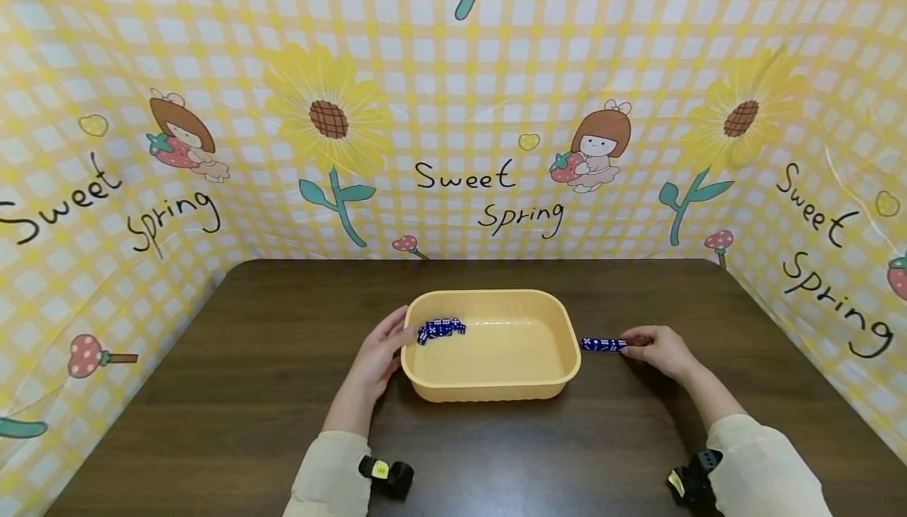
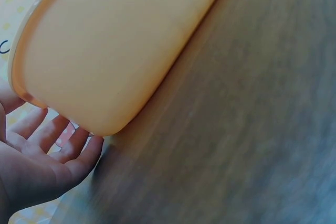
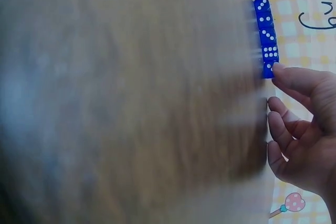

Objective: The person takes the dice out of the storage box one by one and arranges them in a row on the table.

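Note:
A pale yellow plastic basin [image 1: 496, 392] stands on the table. My left hand [image 1: 383, 348] holds its left end, the thumb over the rim and the fingers against the outside wall; the left wrist view shows fingertips right at that wall [image 2: 115, 51]. Inside, toward the left, lies a cluster of several blue dice [image 1: 441, 328] with white dots. Just right of the basin, a straight row of several more blue dice [image 1: 602, 344] lies on the table. My right hand [image 1: 659, 350] pinches the die at the row's right end [image 3: 268, 70], its other fingers loosely bent near the tabletop.
The dark brown wooden table [image 1: 212, 383] spreads around the basin. Behind it and along both sides hangs a yellow checked cloth [image 1: 460, 123] printed with flowers and lettering. A black wrist camera [image 1: 388, 476] is worn on the left sleeve, another [image 1: 694, 479] on the right.

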{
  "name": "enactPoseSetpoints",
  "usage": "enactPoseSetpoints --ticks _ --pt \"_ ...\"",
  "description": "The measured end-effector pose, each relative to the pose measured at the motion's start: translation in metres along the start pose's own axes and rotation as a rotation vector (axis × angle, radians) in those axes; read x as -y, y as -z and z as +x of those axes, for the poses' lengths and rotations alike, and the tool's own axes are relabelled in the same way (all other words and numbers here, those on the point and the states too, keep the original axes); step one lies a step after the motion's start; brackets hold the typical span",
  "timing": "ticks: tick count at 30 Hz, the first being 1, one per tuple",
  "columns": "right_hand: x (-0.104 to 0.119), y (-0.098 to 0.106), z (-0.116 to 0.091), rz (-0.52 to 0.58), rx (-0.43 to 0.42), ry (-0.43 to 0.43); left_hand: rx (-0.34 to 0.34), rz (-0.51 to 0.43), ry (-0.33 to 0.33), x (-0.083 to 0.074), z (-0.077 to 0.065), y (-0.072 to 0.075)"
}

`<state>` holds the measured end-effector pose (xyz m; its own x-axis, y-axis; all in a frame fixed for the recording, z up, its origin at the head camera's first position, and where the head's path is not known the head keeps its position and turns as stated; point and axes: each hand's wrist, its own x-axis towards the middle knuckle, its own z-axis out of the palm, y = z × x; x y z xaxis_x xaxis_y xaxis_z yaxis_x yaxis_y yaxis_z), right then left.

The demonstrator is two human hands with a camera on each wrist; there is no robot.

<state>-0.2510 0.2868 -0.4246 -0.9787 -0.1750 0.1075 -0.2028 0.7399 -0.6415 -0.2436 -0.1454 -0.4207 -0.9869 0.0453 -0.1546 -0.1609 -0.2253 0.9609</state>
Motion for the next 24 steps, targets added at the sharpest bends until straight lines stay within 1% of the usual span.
enactPoseSetpoints --ticks 5,9,13,20,24 --pt "0.001 0.002 0.000 0.039 0.014 -0.001 0.002 -0.012 0.003 0.001 0.000 0.001" --pt "0.001 0.006 -0.001 0.124 0.035 -0.031 -0.001 -0.019 0.006 0.001 -0.001 0.001" --pt "-0.001 0.011 -0.002 0.204 0.037 -0.072 0.002 -0.016 0.007 0.001 -0.001 0.000" --pt "-0.003 0.023 -0.002 0.286 0.028 -0.138 0.007 -0.019 0.010 0.000 0.001 0.001" --pt "0.000 0.031 -0.003 0.333 0.035 -0.155 0.001 -0.019 0.009 0.000 0.002 0.000"
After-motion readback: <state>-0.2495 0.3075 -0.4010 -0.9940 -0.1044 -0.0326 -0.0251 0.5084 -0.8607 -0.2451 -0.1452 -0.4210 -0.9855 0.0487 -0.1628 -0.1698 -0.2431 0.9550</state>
